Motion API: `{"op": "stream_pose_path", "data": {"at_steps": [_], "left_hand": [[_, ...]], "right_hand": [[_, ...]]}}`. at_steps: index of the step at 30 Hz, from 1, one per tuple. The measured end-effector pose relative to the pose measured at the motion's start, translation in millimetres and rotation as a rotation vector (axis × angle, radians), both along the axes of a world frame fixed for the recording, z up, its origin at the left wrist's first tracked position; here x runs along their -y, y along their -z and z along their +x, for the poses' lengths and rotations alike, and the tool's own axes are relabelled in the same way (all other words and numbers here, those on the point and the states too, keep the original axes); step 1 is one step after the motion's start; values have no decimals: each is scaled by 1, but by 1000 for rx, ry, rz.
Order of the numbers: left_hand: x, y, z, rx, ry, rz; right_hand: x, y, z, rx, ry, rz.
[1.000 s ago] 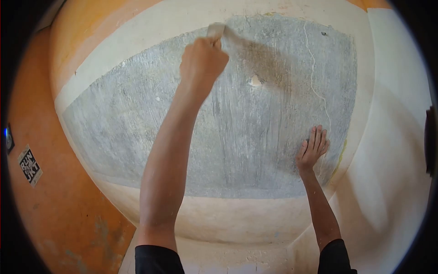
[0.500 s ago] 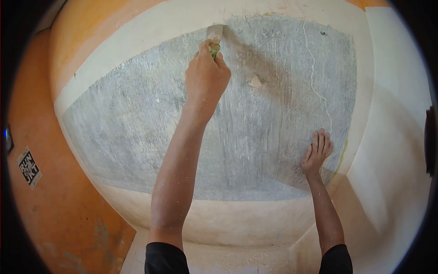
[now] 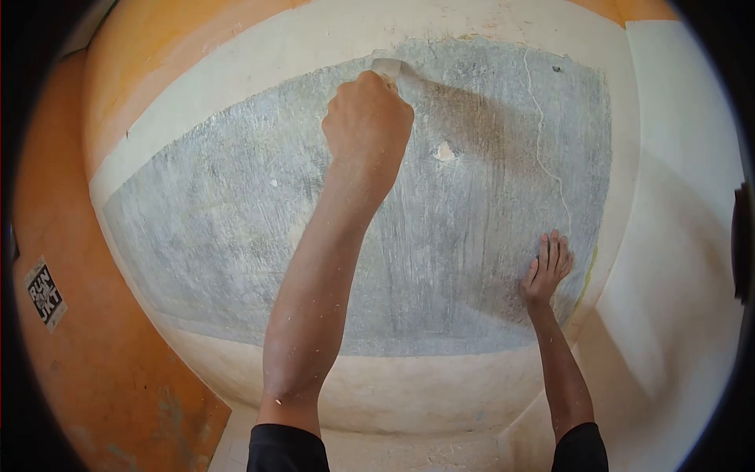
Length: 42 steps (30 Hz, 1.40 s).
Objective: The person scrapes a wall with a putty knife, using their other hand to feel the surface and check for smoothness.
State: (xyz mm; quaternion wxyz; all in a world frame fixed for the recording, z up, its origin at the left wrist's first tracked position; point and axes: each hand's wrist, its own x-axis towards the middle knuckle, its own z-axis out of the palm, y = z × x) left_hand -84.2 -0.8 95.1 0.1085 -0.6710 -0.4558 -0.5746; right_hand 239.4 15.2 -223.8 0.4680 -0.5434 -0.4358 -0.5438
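My left hand (image 3: 367, 118) is closed around the handle of a scraper (image 3: 387, 68), its flat metal blade showing past my knuckles. The handle is hidden by the hand now. Blade and hand are up near the top edge of a grey, rough patch (image 3: 259, 212) on the wall, just below the pale border. Lower down at the right, my right hand (image 3: 548, 269) lies flat against the grey patch with its fingers stretched upward. Above it a thin pale crack line (image 3: 541, 134) runs down the surface.
Cream wall (image 3: 197, 86) surrounds the grey patch, with a small pale chipped spot (image 3: 445, 151) in its middle. An orange wall (image 3: 86, 236) with a black-and-white sticker (image 3: 46, 294) stands at left. A white wall (image 3: 684, 157) meets it at right. Small flecks dot my left forearm.
My left hand has shifted slightly right and tilted, so the scraper's green handle is no longer visible and its blade sits a little lower. My right hand stays on the wall.
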Motion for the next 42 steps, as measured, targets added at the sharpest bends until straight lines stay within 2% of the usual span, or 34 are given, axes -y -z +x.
{"op": "stream_pose_path", "data": {"at_steps": [4,8,11,13,17,21,24,28,30,35,37,39,40,42], "left_hand": [[-5,-6,2,-30,-28,78],[7,-7,7,-84,-7,-5],[8,-1,3,13,-8,23],[21,-3,-1,-99,33,-23],[1,-1,16,-38,-10,131],[19,-8,0,-64,78,-126],[14,-20,6,-29,40,2],[16,-14,2,-98,40,-18],[7,-15,3,9,123,-22],[8,-7,-2,-9,89,10],[-7,-22,-1,-37,24,-25],[-6,-30,0,-16,43,84],[-7,-17,-2,-13,50,125],[5,-14,-1,-94,-3,19]], "right_hand": [[-6,-1,-4,-11,0,8],[-3,2,-2,-10,35,4],[-3,1,-6,-3,-18,33],[2,4,-4,1,2,-4],[-3,1,-5,4,-19,40],[-1,1,-5,-51,46,10],[-5,-2,-8,-3,-5,20],[2,0,-5,-5,13,13],[1,0,-5,-10,26,-5],[1,3,-7,-62,25,-41],[-2,12,-7,-58,11,-7],[-6,-9,-7,-38,0,16],[-4,-3,-12,-71,-14,-10],[5,5,-12,-113,-19,-42]]}}
